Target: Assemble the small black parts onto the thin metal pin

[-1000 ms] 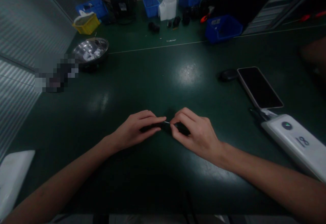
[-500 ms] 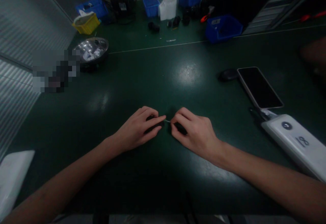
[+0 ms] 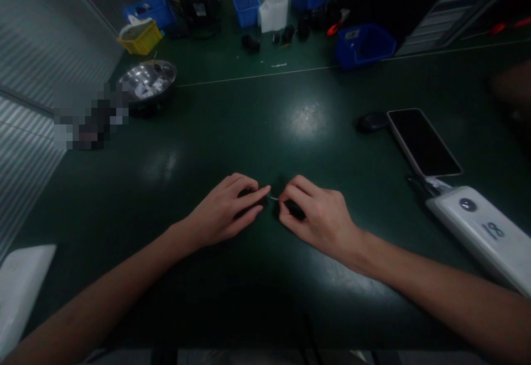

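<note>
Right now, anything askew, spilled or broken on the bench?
No spill or breakage visible. One oddity: a small white streak on the green tabletop, this side of the white vented housing, looks stray; scrap or surface mark, I can't tell.

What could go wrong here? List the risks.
The thin pale piece could slip or bend, as the right hand pinches it by the fingertips.
The dark piece may shift unseen, since the left hand covers most of it.
The right forearm might nudge the white device beside it.
</note>
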A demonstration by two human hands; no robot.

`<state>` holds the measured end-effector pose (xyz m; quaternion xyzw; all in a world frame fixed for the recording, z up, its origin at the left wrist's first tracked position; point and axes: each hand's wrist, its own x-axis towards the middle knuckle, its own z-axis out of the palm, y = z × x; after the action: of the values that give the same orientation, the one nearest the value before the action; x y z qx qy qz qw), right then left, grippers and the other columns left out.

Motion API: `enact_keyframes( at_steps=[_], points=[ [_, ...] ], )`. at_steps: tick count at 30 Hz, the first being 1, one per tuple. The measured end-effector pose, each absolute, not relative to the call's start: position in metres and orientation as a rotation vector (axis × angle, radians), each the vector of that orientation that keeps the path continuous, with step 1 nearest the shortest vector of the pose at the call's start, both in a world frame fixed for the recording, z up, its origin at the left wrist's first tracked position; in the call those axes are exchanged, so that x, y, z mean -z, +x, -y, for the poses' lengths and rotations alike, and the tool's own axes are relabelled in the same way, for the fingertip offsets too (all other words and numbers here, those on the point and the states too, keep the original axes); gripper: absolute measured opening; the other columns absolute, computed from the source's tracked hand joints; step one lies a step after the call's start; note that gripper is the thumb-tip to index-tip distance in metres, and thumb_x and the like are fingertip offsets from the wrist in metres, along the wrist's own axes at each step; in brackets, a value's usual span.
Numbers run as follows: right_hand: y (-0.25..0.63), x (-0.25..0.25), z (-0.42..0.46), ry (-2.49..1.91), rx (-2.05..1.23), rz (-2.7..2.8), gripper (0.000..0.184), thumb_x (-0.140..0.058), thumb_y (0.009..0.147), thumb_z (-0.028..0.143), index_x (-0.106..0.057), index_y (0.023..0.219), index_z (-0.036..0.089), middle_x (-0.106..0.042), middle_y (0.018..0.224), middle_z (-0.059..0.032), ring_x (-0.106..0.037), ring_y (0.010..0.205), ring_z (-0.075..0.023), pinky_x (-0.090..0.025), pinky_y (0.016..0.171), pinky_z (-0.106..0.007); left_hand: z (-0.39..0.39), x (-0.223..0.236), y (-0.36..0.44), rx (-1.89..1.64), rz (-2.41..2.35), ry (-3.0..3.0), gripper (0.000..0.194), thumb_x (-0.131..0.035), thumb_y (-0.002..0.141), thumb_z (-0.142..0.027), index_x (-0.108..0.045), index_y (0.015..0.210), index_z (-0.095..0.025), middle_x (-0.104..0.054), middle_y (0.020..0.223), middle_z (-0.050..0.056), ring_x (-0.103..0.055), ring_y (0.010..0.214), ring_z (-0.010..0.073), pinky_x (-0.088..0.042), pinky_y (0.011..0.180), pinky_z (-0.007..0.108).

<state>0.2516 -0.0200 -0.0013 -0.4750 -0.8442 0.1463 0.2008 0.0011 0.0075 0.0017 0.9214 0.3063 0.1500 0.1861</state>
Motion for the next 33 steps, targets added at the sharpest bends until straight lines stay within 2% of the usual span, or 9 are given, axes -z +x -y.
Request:
enact_keyframes(
  at_steps=[3, 8, 11, 15, 23, 27, 33],
  points=[
    [0.251, 0.002, 0.020, -1.315, -0.414, 2.361, 0.012, -0.052, 0.097, 0.026, -0.063, 0.096, 0.020, -0.060, 0.097, -0.0009, -0.054, 0.069, -0.0102, -0.037, 0.057, -0.025, -0.007, -0.003, 0.002, -0.397, -0.852, 2.626, 0.049, -0.053, 0.101, -0.022, -0.049, 0.150, -0.020, -0.057, 0.128, 0.013, -0.051, 0.117, 0.0253, -0.048, 0.101, 0.044],
    [0.251, 0.002, 0.020, -1.311, -0.409, 2.353, 0.013, -0.051, 0.098, 0.026, -0.063, 0.095, 0.019, -0.062, 0.096, -0.0020, -0.055, 0.069, -0.0105, -0.038, 0.058, -0.025, -0.006, -0.003, 0.003, -0.342, -0.877, 2.693, 0.051, -0.052, 0.102, -0.024, -0.046, 0.152, -0.022, -0.047, 0.150, 0.013, -0.044, 0.131, 0.0295, -0.043, 0.110, 0.047],
    [0.250, 0.002, 0.019, -1.297, -0.414, 2.355, 0.013, -0.051, 0.098, 0.025, -0.063, 0.097, 0.019, -0.062, 0.098, -0.0019, -0.056, 0.071, -0.0108, -0.039, 0.059, -0.025, -0.006, -0.002, 0.004, -0.282, -0.849, 2.739, 0.051, -0.050, 0.103, -0.023, -0.044, 0.153, -0.023, -0.044, 0.156, 0.012, -0.043, 0.134, 0.0299, -0.042, 0.108, 0.048],
    [0.250, 0.001, 0.019, -1.299, -0.396, 2.374, 0.013, -0.051, 0.097, 0.024, -0.063, 0.097, 0.018, -0.062, 0.097, -0.0018, -0.056, 0.070, -0.0110, -0.039, 0.058, -0.025, -0.007, -0.002, 0.004, -0.208, -0.806, 2.770, 0.052, -0.048, 0.105, -0.024, -0.039, 0.156, -0.020, -0.051, 0.152, 0.013, -0.044, 0.137, 0.0288, -0.043, 0.101, 0.045],
    [0.250, 0.001, 0.019, -1.293, -0.409, 2.357, 0.013, -0.052, 0.098, 0.026, -0.063, 0.095, 0.019, -0.062, 0.096, -0.0018, -0.055, 0.068, -0.0103, -0.038, 0.057, -0.024, -0.007, 0.000, 0.001, -0.308, -0.746, 2.769, 0.048, -0.047, 0.104, -0.013, -0.043, 0.151, -0.016, -0.055, 0.149, 0.011, -0.044, 0.143, 0.0235, -0.042, 0.105, 0.041],
    [0.250, 0.001, 0.019, -1.303, -0.414, 2.353, 0.013, -0.052, 0.097, 0.025, -0.063, 0.094, 0.019, -0.061, 0.095, -0.0013, -0.053, 0.067, -0.0101, -0.037, 0.056, -0.024, -0.006, 0.003, -0.001, -0.365, -0.761, 2.742, 0.050, -0.047, 0.101, -0.006, -0.046, 0.149, -0.017, -0.057, 0.147, 0.011, -0.048, 0.140, 0.0229, -0.046, 0.105, 0.042],
    [0.251, 0.003, 0.019, -1.283, -0.430, 2.345, 0.012, -0.052, 0.097, 0.025, -0.062, 0.094, 0.020, -0.061, 0.095, -0.0014, -0.053, 0.068, -0.0103, -0.037, 0.057, -0.024, -0.007, 0.008, -0.003, -0.523, -0.762, 2.668, 0.048, -0.049, 0.099, -0.004, -0.052, 0.145, -0.019, -0.062, 0.140, 0.010, -0.055, 0.131, 0.0212, -0.052, 0.106, 0.042]
  ],
)
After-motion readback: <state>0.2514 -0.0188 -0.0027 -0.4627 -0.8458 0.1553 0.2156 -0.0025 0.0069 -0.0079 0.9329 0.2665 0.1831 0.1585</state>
